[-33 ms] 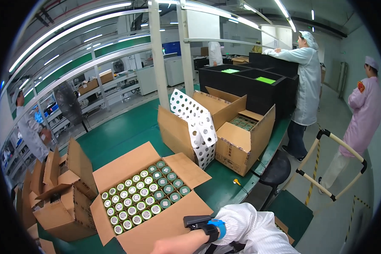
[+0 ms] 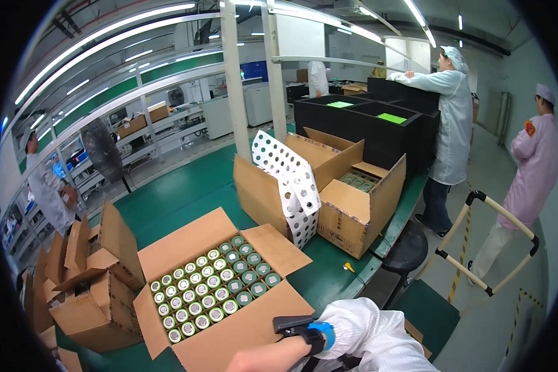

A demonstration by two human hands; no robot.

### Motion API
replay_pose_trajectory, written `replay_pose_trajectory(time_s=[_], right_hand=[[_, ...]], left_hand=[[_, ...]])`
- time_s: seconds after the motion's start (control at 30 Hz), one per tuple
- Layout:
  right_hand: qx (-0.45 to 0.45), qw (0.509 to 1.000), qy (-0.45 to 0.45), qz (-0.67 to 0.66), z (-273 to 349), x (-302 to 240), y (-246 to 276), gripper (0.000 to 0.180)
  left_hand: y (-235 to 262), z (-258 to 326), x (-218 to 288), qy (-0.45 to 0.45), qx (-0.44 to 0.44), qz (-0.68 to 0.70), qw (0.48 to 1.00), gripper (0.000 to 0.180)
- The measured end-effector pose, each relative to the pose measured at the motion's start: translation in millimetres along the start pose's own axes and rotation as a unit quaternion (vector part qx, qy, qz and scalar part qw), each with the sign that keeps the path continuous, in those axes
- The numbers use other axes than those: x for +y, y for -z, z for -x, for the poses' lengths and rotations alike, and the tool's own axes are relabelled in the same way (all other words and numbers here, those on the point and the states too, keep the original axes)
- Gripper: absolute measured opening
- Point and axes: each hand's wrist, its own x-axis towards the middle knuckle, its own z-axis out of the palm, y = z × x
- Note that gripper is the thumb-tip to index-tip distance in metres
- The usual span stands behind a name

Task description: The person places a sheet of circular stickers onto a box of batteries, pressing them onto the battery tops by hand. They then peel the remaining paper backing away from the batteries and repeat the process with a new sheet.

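Observation:
My right hand [image 2: 254,361] shows only in part at the lower edge, near the front flap of an open cardboard box [image 2: 245,319]. Its fingers are out of sight below the picture, so any hold is hidden. A black device [image 2: 293,323] and a blue band [image 2: 323,335] sit on that wrist, below a white sleeve. Inside the box, cylindrical battery cells stand upright in rows in a cardboard divider. Light-topped cells [image 2: 195,291] fill the left and middle; dark green-topped cells [image 2: 248,277] stand along the right. My left hand is out of view.
Opened cartons [image 2: 96,304] are stacked at the left. Behind the box stand another carton [image 2: 260,195] with a white perforated sheet [image 2: 285,173] and a carton of cells [image 2: 347,214]. Black bins [image 2: 353,130], a stool [image 2: 406,248], a trolley handle [image 2: 456,242] and co-workers [image 2: 449,118] are beyond.
The whole view has shifted very slightly. My right arm and the boxes keep practically the same places.

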Motion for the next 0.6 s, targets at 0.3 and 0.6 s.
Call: replay_pose_trajectory(time_s=[0.3,0.6], right_hand=[[0.089,0.969,-0.128,-0.19,89.0,-37.1,41.0,0.053],[0.116,0.913,0.334,-0.201,186.6,-100.8,103.8,0.012]], left_hand=[[53.5,45.6,30.2,0.036,0.057,-0.156,0.985,0.013],[19.6,53.6,119.4,-0.056,-0.261,-0.279,0.922,0.011]])
